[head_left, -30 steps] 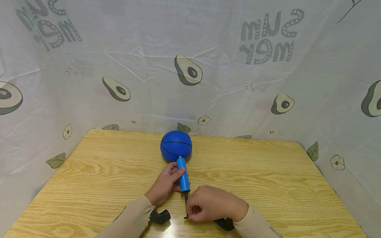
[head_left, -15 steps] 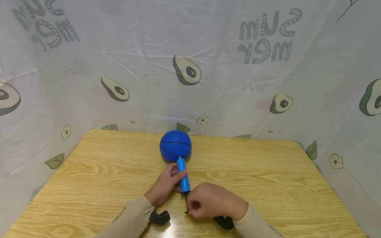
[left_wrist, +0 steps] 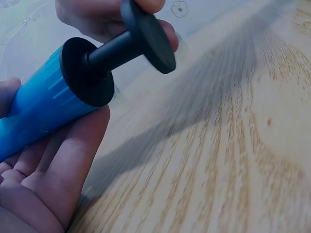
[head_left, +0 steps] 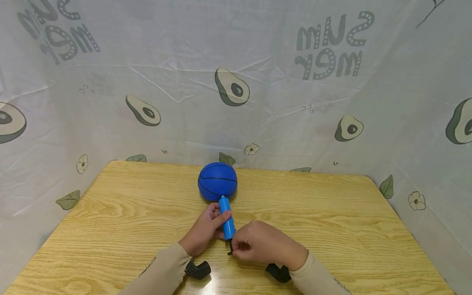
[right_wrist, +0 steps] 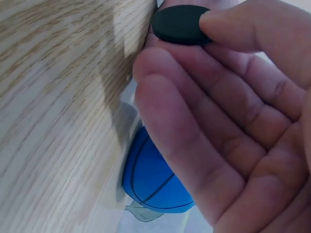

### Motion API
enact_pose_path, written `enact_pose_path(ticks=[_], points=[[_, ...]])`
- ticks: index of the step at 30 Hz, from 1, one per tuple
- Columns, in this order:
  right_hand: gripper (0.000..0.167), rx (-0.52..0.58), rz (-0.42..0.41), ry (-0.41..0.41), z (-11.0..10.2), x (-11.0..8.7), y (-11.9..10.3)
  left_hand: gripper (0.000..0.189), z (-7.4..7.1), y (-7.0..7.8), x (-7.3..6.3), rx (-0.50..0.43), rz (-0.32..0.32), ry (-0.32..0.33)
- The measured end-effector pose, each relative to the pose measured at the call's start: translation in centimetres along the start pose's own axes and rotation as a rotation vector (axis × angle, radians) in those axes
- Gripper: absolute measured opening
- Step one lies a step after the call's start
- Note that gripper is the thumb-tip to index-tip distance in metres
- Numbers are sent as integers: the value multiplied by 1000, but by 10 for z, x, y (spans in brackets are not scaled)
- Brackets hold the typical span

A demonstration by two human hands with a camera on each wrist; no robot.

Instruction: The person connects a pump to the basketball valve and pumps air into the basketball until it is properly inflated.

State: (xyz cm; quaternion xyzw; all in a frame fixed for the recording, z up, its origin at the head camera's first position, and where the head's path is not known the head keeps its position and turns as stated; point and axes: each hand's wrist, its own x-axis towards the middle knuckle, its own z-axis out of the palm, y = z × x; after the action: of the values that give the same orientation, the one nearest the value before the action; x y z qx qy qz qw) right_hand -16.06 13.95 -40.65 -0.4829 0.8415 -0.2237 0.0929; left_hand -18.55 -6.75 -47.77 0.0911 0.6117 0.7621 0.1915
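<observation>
A blue hand pump points at the blue ball, its tip right at the ball's lower side. My left hand grips the pump's barrel, thumb on top and fingers beneath. My right hand pinches the black handle at the end of the pump's rod; in the right wrist view the thumb lies on the edge of the handle disc. A short length of black rod shows between barrel and handle. The ball has black seam lines like a basketball's.
The wood-grain table spreads on both sides of the hands. Behind it hangs a pale curtain printed with avocados and leaves. A black wrist device sits by the left cuff, and another by the right.
My right hand has moved forward toward the barrel, pushing the handle and rod in, so less rod shows. My left hand and the ball have stayed nearly still.
</observation>
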Motion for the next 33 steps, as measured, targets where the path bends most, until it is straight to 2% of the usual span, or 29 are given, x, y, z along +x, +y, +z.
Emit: enact_pose_path(ticks=[8,16,21,29,33], points=[[14,46,-46,-137,2,-1,-7,47,-1,-1,0,-33,28,-10],[12,74,-109,-246,5,-2,-17,46,0,1,-1,-57,18,12],[13,49,-115,-218,5,-2,-16,48,0,4,-2,-52,6,26],[17,-18,14,-92,1,-1,-7,54,0,2,0,1,3,25],[20,-52,41,-6,1,-1,-4,53,1,2,0,27,-15,18]])
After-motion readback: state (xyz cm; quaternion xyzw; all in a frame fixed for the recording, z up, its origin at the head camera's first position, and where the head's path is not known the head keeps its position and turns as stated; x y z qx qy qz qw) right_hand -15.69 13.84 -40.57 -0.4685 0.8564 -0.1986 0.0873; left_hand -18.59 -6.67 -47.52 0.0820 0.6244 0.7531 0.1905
